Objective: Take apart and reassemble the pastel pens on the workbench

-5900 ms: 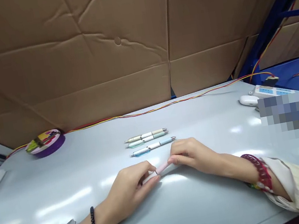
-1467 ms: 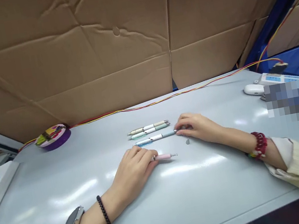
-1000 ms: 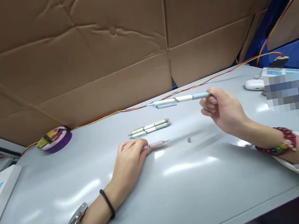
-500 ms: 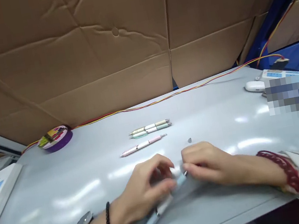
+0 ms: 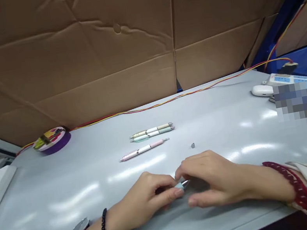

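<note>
Beyond left fingers (image 5: 177, 187) gripping the blue pen (image 5: 180, 186), three pens (image 5: 147, 147) lie unobstructed.

Grey table (image 5: 89, 154), glossy surface, bearing three pens — a beige pen (image 5: 164, 126) and a mint-green pen (image 5: 165, 130) side by side, a pink pen (image 5: 144, 149) nearer the viewer. Right of the pink pen: small silver piece (image 5: 192, 145). Far edge: red-and-yellow wires (image 5: 152, 106); far left, round purple container (image 5: 52, 140) — its lid multicoloured.
</note>
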`<state>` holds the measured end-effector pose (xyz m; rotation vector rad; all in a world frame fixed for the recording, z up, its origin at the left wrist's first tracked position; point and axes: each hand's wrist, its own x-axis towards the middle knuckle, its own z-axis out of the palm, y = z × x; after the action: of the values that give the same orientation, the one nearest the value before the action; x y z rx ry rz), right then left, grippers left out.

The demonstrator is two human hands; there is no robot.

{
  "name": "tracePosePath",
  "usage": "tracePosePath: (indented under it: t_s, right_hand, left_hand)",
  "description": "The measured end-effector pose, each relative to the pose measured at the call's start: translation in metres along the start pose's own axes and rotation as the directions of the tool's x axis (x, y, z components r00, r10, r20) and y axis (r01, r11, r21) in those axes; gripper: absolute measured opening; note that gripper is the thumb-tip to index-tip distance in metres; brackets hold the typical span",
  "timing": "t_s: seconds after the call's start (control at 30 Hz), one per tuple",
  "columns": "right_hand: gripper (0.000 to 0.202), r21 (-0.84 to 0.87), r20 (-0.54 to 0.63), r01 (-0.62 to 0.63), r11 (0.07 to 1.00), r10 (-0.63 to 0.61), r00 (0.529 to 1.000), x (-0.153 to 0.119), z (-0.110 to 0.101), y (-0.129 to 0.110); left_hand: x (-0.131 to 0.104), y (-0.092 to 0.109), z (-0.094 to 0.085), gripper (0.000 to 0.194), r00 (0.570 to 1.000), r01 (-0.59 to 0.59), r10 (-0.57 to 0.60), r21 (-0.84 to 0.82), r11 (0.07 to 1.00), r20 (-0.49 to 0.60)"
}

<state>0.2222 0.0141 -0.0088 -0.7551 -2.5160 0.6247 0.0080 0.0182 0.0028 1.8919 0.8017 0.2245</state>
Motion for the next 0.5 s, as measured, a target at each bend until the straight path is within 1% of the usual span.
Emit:
tracePosePath:
  t_s: [0.07,0.1,0.13,0.2,0.27,0.33,0.4,0.5]
  right_hand:
    - [0.04,-0.02,0.035,-0.07,0.997,0.071,0.997,0.001,0.001,0.0]
    - [0.042,-0.007,0.053,-0.081,0.997,0.081,0.995,0.002,0.002,0.001]
    - [0.042,0.023,0.064,-0.073,0.997,0.072,0.995,0.002,0.001,0.002]
    - [0.036,0.111,0.056,-0.028,0.993,0.022,0.998,0.003,0.0,0.007]
    - [0.03,0.173,-0.001,0.024,0.985,-0.024,1.0,0.003,-0.002,0.01]
    - [0.027,0.193,-0.059,0.064,0.979,-0.054,0.997,0.003,-0.003,0.011]
    - [0.03,0.18,-0.072,0.08,0.98,-0.068,0.995,0.003,-0.002,0.011]
    - [0.042,0.13,-0.007,0.031,0.991,-0.03,1.0,0.004,0.001,0.008]
  left_hand:
    - [0.0,0.0,0.0,0.04,1.0,0.007,-0.007,0.01,1.0,0.005]
    - [0.0,0.001,0.0,0.039,1.0,0.014,-0.014,0.007,1.0,0.009]
    - [0.0,0.0,0.0,0.039,1.0,0.021,-0.021,-0.001,1.0,0.012]
    - [0.0,0.0,-0.002,0.038,0.999,0.028,-0.027,-0.039,0.999,0.021]
    - [0.0,-0.001,-0.004,0.037,0.999,0.039,-0.036,-0.101,0.994,0.033]
    - [0.0,-0.002,-0.005,0.035,0.997,0.062,-0.055,-0.175,0.983,0.045]
    - [0.0,-0.003,-0.005,0.033,0.996,0.081,-0.071,-0.226,0.971,0.051]
    - [0.0,-0.005,-0.004,0.031,0.996,0.09,-0.085,-0.237,0.967,0.034]
